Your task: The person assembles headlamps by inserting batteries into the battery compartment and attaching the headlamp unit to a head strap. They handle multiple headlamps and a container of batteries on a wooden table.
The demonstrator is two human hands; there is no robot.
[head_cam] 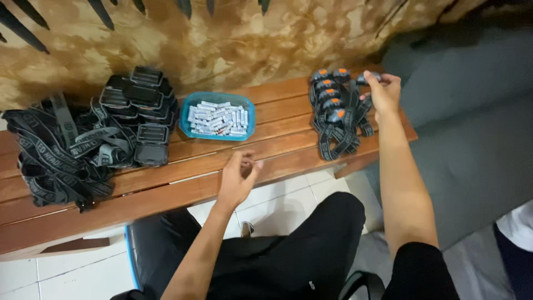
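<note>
**Seated person placing a headlamp onto a pile at the right end of a wooden table**

At the far left of the slatted wooden table (166,183) lies a tangled heap of black elastic straps (55,150), too knotted to count. Just beside it sits a stack of black lamp housings (141,108); roughly ten show, though the exact number cannot be told. Near the middle stands one shallow blue tray (219,115) filled with many small silver batteries (218,118), too many to count.

The left hand (236,180) hovers over the table's front edge below the tray, fingers loosely curled and holding nothing.

To the right is a pile of finished headlamps (335,111) with orange buttons, about six lamp heads visible, their straps trailing toward the front. The right hand (383,93) reaches to the pile's far corner, fingertips pinched on one headlamp (367,78).

This looks like the setting-down step of assembly work. Judging from the layout, the following move would call for fetching a fresh housing and strap from the left.
</note>
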